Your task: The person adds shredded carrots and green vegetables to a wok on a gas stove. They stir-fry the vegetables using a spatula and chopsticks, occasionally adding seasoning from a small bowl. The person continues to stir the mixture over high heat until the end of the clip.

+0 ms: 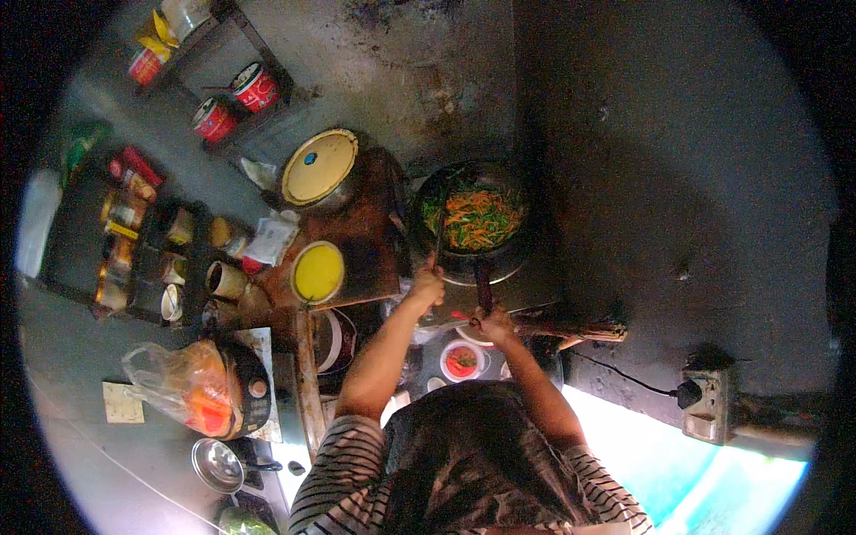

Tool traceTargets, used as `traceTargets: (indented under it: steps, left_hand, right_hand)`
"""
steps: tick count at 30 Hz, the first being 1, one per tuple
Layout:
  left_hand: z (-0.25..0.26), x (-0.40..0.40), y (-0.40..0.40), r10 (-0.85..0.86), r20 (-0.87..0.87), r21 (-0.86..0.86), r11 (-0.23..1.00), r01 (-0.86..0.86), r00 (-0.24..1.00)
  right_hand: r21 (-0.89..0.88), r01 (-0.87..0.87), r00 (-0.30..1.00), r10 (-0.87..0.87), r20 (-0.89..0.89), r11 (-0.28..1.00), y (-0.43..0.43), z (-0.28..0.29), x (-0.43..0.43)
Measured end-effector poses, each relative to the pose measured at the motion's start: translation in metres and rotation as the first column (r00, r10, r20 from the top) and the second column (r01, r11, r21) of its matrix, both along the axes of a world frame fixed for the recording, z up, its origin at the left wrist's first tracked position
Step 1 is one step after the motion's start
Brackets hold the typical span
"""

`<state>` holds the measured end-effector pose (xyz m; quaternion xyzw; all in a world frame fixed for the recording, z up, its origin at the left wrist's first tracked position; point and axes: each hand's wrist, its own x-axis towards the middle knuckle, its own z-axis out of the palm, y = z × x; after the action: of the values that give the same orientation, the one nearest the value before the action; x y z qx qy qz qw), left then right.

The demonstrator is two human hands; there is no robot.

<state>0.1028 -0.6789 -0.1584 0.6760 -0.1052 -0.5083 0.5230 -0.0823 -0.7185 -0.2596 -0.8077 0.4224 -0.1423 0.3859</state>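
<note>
A dark wok (421,231) sits on the stove, holding shredded orange and green vegetables (483,219), probably carrot strips among them. My left hand (428,287) is closed around the handle of a thin cooking utensil (440,224), whose far end reaches into the wok at its left side and is hard to make out. Around the dark wok handle (483,284), which points back towards me, my right hand (496,326) is wrapped. A small red item (460,315) shows just left of that hand.
Left of the wok, a brown tabletop (371,264) bears a lidded pot (321,167) and a bowl of yellow contents (318,272). A white tub with red contents (461,361) stands below my hands. A cord runs right to a wall socket (705,404). Shelves with red tins (255,90) hang upper left.
</note>
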Motion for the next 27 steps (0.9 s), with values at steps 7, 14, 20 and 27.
traceTargets:
  steps: [7,14,20,27]
  left_hand:
    - [-0.062,0.101,0.072,0.082,-0.066,-0.254,0.962,-0.096,0.994]
    - [0.023,0.036,0.05,0.08,-0.351,0.009,0.997,-0.082,0.933]
    - [-0.061,0.11,0.063,-0.025,-0.659,-0.151,0.984,-0.099,0.752]
    - [0.051,0.074,0.035,-0.144,0.038,0.072,0.987,0.141,0.989]
  right_hand:
    - [0.134,-0.004,1.0,0.001,0.018,0.991,0.017,0.062,0.028]
    - [0.109,-0.001,0.998,0.008,-0.066,0.994,0.006,0.068,0.004]
    - [0.079,-0.052,0.995,0.058,-0.076,0.995,0.025,0.11,0.029]
    - [0.112,-0.074,0.997,0.077,-0.023,0.991,0.012,0.059,0.008]
